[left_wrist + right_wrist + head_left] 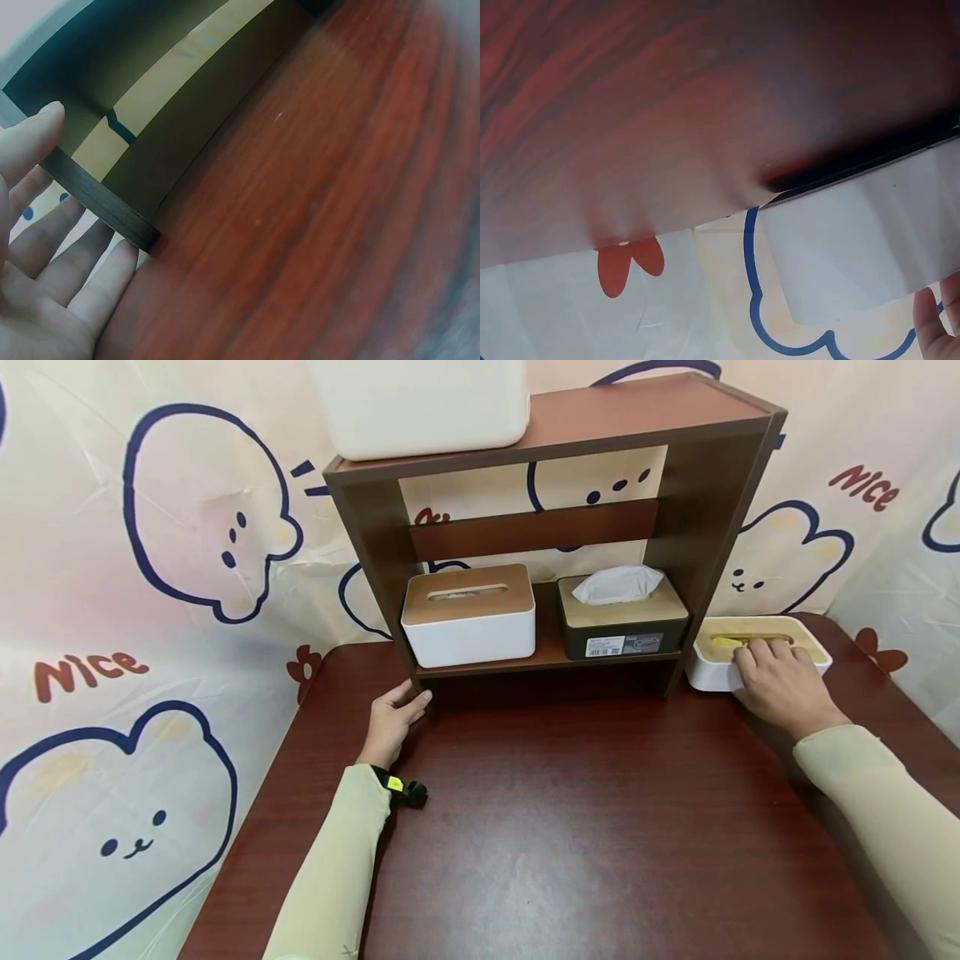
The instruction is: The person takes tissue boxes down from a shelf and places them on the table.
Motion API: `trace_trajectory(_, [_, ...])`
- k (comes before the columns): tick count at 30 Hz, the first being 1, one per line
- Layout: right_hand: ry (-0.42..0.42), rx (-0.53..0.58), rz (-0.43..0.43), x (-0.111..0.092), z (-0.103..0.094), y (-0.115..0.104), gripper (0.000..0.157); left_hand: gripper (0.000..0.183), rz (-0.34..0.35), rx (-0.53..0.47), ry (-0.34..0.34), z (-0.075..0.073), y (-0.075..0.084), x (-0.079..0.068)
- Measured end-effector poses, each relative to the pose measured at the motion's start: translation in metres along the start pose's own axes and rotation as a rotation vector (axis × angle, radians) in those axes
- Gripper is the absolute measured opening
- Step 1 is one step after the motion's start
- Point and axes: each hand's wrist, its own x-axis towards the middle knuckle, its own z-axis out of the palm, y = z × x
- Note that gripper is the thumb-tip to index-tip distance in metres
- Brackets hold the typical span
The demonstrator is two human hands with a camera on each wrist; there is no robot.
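My left hand [390,722] grips the lower front edge of the left side panel of a brown wooden shelf [535,531]. In the left wrist view, the thumb lies on one side of that panel [101,199] and the fingers on the other. Right of the shelf, my right hand [783,685] reaches over a white tissue box [708,675] with a light wood lid, bent fingers at its slot. A bit of something yellow [726,642] shows in the slot beside the fingers. Fingertips are hidden there. The right wrist view shows the box's white side [855,240] and some fingers [930,326].
On the shelf's lower board stand a white tissue box [472,639] with a brown lid and a dark green tissue box [626,618] with a tissue sticking out. A large white container [427,410] sits on top. Beneath is a dark red table [585,827], with printed cloth [187,652] behind.
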Motion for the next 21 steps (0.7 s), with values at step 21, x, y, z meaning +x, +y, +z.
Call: trace_trajectory(21, [-0.092, 0.012, -0.011, -0.0040, 0.0001, -0.0002, 0.045, 0.066, -0.017, -0.007, -0.007, 0.0001, 0.0013, 0.0003])
